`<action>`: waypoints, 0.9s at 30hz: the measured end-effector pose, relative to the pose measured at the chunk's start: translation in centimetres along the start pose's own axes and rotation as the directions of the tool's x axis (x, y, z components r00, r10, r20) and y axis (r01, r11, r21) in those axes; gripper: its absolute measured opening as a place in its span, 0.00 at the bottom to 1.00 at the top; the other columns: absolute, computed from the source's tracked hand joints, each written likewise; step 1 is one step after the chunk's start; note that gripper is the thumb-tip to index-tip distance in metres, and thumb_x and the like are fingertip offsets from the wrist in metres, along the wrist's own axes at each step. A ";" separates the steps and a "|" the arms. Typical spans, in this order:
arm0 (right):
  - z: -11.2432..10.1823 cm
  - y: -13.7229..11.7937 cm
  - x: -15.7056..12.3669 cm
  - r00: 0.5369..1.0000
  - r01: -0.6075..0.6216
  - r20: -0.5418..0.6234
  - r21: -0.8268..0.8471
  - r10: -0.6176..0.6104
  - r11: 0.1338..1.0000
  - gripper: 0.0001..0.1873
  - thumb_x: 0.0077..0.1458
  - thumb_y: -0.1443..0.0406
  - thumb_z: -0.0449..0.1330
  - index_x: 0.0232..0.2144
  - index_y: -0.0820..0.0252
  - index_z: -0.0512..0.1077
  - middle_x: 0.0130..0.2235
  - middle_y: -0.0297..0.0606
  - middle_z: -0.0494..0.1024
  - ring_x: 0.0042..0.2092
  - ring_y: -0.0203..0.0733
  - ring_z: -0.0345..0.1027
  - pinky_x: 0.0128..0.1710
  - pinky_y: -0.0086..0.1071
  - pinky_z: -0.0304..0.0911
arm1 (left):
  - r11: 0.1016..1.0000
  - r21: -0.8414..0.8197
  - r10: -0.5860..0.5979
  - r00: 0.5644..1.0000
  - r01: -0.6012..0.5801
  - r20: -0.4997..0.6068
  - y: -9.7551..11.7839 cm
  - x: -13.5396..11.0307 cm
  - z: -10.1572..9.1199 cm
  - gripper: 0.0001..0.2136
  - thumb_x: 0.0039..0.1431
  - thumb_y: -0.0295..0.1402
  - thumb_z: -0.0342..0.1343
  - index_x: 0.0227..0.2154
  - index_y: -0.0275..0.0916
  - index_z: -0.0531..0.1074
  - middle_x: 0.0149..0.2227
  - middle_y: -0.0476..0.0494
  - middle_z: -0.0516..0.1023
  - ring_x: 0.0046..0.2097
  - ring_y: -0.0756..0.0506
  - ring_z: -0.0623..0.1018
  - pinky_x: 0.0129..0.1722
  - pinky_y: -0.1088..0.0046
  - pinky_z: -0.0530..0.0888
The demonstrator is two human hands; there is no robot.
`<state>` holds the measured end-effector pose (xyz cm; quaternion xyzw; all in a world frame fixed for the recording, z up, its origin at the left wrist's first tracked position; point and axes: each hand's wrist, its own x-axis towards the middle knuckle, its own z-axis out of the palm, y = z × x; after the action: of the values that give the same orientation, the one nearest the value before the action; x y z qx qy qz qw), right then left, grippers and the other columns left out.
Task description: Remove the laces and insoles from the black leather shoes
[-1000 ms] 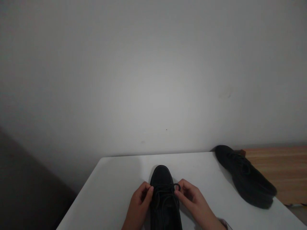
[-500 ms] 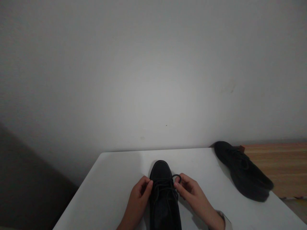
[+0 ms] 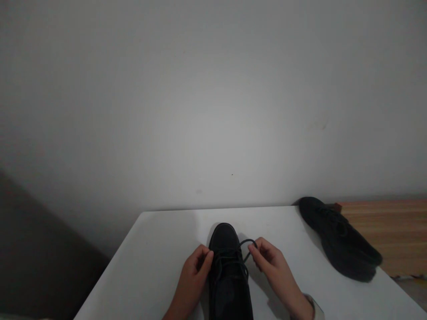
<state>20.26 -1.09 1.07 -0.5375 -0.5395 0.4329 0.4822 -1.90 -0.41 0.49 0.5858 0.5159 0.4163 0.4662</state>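
Observation:
A black lace-up shoe (image 3: 224, 238) rests on the white table with its toe pointing away from me. At its left edge, beside the front eyelets, my left hand (image 3: 194, 272) pinches the shoe's side between thumb and forefinger. My right hand (image 3: 271, 266) has its thumb and forefinger closed on a black shoelace (image 3: 246, 241), which arches out in a loop from the shoe's right side. More lace strands cross the front of the shoe and hang loose over its opening. The palms and some fingertips are hidden.
Another black shoe (image 3: 338, 240) lies at the right on the white table (image 3: 147, 262), close to the wall (image 3: 213, 111). Beyond the table's right edge is a wood-grained surface (image 3: 383, 231).
My right hand has moved a little to the right and away from the shoe, drawing the lace loop out longer. My left hand has stayed at the shoe's left side.

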 end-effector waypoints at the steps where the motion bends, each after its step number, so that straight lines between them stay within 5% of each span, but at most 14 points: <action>1: -0.1 0.1 0.0 1.000 0.005 -0.018 0.001 -0.005 1.000 0.26 0.55 0.42 0.58 0.23 0.55 0.61 0.22 0.26 0.58 0.25 0.36 0.52 0.26 0.32 0.51 | 1.000 0.000 -0.001 1.000 0.001 -0.001 0.0 0.0 0.0 0.20 0.60 0.53 0.52 0.23 0.41 0.63 0.24 0.53 0.61 0.29 0.47 0.64 0.30 0.73 0.63; 5: 0.0 -0.2 0.0 1.000 0.011 -0.015 0.025 -0.011 1.000 0.26 0.55 0.42 0.58 0.23 0.55 0.61 0.22 0.26 0.58 0.25 0.36 0.53 0.26 0.31 0.51 | 1.000 -0.003 -0.005 1.000 0.005 -0.007 0.2 -0.1 0.0 0.21 0.59 0.54 0.52 0.23 0.41 0.64 0.24 0.54 0.61 0.28 0.47 0.64 0.29 0.73 0.63; 13: 0.9 -0.4 -0.7 0.982 0.020 0.187 0.038 -0.027 0.999 0.23 0.58 0.45 0.58 0.27 0.59 0.68 0.25 0.29 0.63 0.28 0.37 0.56 0.29 0.32 0.54 | 1.000 -0.010 -0.006 1.000 0.006 -0.002 0.0 -0.1 0.0 0.21 0.59 0.54 0.53 0.24 0.41 0.65 0.24 0.53 0.63 0.29 0.47 0.65 0.30 0.73 0.64; 23: -0.1 -1.0 -0.1 0.999 0.018 -0.033 0.020 -0.018 1.000 0.27 0.55 0.42 0.58 0.20 0.55 0.60 0.21 0.27 0.59 0.25 0.37 0.54 0.26 0.32 0.52 | 1.000 -0.005 0.009 1.000 -0.009 -0.004 -0.1 -0.2 0.0 0.21 0.60 0.53 0.52 0.24 0.40 0.65 0.24 0.52 0.63 0.29 0.47 0.65 0.31 0.73 0.65; 27: 0.1 -1.1 -0.2 1.000 0.003 0.011 0.064 -0.004 0.998 0.27 0.55 0.41 0.58 0.22 0.55 0.62 0.21 0.27 0.60 0.25 0.37 0.55 0.26 0.31 0.53 | 1.000 -0.002 0.008 1.000 -0.008 0.002 -0.1 -0.1 0.0 0.21 0.60 0.54 0.52 0.24 0.40 0.64 0.25 0.52 0.63 0.30 0.47 0.65 0.31 0.73 0.64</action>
<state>19.99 -1.31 2.16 -0.5184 -0.5290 0.4524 0.4969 -1.96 -0.51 0.44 0.5877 0.5127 0.4182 0.4657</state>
